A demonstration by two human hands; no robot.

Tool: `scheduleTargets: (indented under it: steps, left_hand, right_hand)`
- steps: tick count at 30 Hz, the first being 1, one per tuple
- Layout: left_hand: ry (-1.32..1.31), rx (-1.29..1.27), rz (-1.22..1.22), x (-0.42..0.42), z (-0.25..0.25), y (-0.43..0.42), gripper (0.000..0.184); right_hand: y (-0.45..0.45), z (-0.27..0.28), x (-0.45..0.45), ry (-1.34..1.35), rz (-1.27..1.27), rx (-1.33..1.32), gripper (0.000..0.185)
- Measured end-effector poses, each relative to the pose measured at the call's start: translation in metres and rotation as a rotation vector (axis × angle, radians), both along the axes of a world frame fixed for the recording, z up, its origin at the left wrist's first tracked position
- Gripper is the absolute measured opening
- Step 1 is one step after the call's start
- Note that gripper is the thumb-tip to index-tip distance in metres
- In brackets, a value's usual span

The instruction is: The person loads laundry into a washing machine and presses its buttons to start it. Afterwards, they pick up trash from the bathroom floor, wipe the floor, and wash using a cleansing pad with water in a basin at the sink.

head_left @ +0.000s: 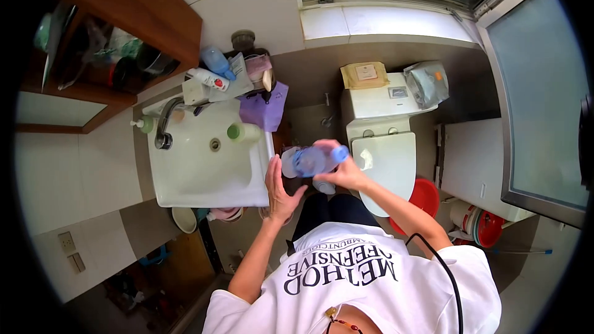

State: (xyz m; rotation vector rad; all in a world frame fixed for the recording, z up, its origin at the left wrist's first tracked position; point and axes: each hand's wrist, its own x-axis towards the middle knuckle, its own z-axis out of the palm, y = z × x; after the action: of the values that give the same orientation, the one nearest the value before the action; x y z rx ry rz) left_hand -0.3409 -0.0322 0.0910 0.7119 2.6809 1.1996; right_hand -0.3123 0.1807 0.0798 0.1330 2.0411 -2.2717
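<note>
My right hand [346, 172] is wrapped around a translucent blue bottle [311, 161] with a blue end, held sideways in front of my body between the sink and the toilet. Motion blurs the bottle a little. A pale, whitish shape [289, 162] shows at its left end; whether it belongs to the bottle I cannot tell. Fingers stretched and thumb apart, my left hand [281, 193] is open beside the sink's right edge, near the bottle and holding nothing. On the white sink [204, 188], a pale bottle with a green end [244, 132] lies toward the right side.
A faucet [164, 127] stands at the sink's left. Several bottles and a purple bag [264, 106] crowd its back corner. The toilet [390, 170] is on the right with its lid down, beside a red basin [424, 201]. A wooden cabinet [167, 6] juts out upper left.
</note>
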Motion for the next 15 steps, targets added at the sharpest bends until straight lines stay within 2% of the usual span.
scheduleTargets:
  steps: [2, 4, 5, 7, 9, 11, 13, 15]
  left_hand:
    - [0.024, -0.001, 0.035, 0.004, 0.003, 0.001, 0.083]
    - [-0.009, -0.052, 0.018, 0.008, -0.008, -0.02, 0.079]
    - [0.046, -0.025, 0.068, 0.007, -0.01, -0.031, 0.072]
    - [0.028, 0.06, 0.191, 0.003, -0.027, -0.068, 0.071]
    - [0.072, -0.189, 0.309, -0.015, -0.029, -0.112, 0.071]
    - [0.183, -0.472, 0.29, -0.041, -0.026, -0.142, 0.068]
    - [0.139, -0.551, 0.156, -0.063, -0.032, -0.162, 0.067]
    - [0.118, -0.58, 0.041, -0.092, -0.05, -0.18, 0.067]
  right_hand:
    - [-0.033, -0.009, 0.007, 0.126, 0.086, -0.008, 0.075]
    - [-0.054, 0.001, 0.009, 0.211, 0.155, 0.115, 0.075]
    - [-0.06, 0.006, 0.01, 0.203, 0.173, 0.123, 0.074]
    - [-0.058, 0.01, 0.013, 0.177, 0.229, 0.199, 0.07]
    - [-0.041, -0.014, 0.016, 0.148, 0.224, 0.256, 0.066]
    - [-0.016, -0.048, 0.023, 0.097, 0.166, 0.341, 0.056]
    - [0.014, -0.071, 0.037, -0.126, -0.015, 0.351, 0.043]
    - [0.049, -0.092, 0.038, -0.245, -0.043, 0.484, 0.042]
